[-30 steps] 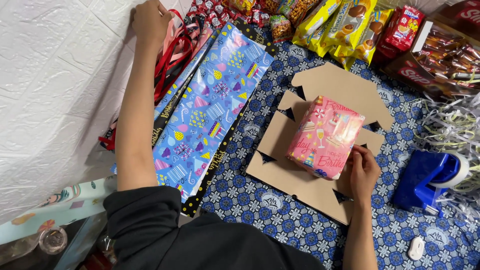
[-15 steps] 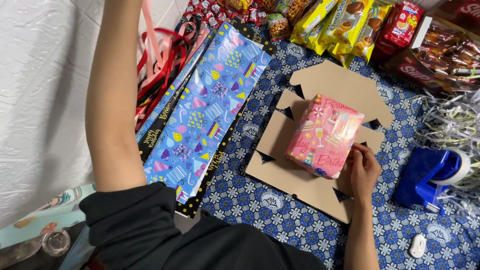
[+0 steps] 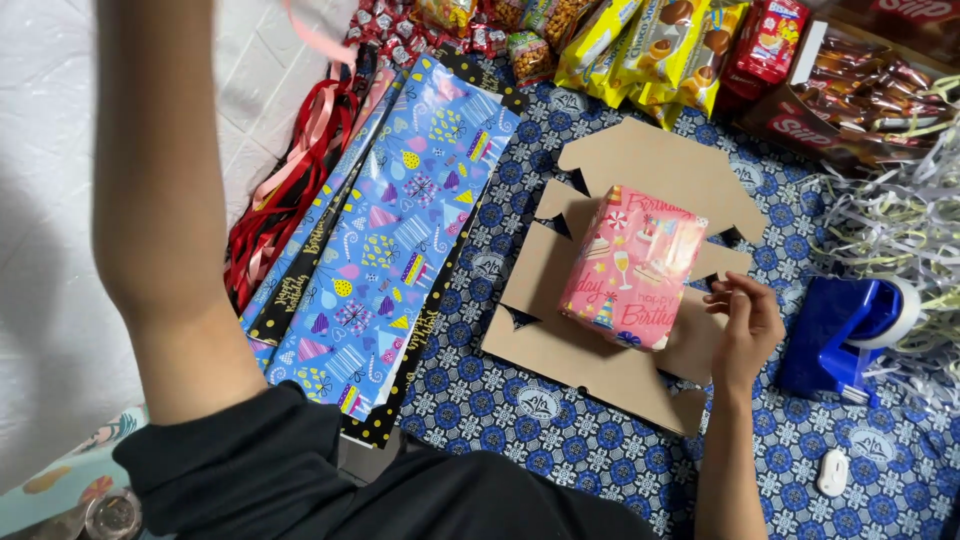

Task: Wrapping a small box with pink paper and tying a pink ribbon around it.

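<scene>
Head view, looking down at a blue patterned floor cloth (image 3: 560,410). Right hand (image 3: 745,322) lies beside the lower right edge of a pink gift-wrapped rectangular box (image 3: 632,265), fingers loosely curled and narrow, tips just beside the wrapping; cannot tell whether they touch it. The box sits on a flat brown cardboard cut-out (image 3: 600,350), near the middle of the cloth. Left arm (image 3: 160,200) is raised and runs up out of the top of the frame; the left hand is out of view, so its fingers cannot be told. A pink ribbon strand (image 3: 320,35) hangs near the top of that arm. Left of the cardboard lie blue patterned gift-wrap sheets (image 3: 400,230), then a heap of red and pink ribbons (image 3: 285,195). A blue plastic tape dispenser (image 3: 840,335) stands right of the right hand. Yellow and red snack packets (image 3: 660,40) line the top edge.
</scene>
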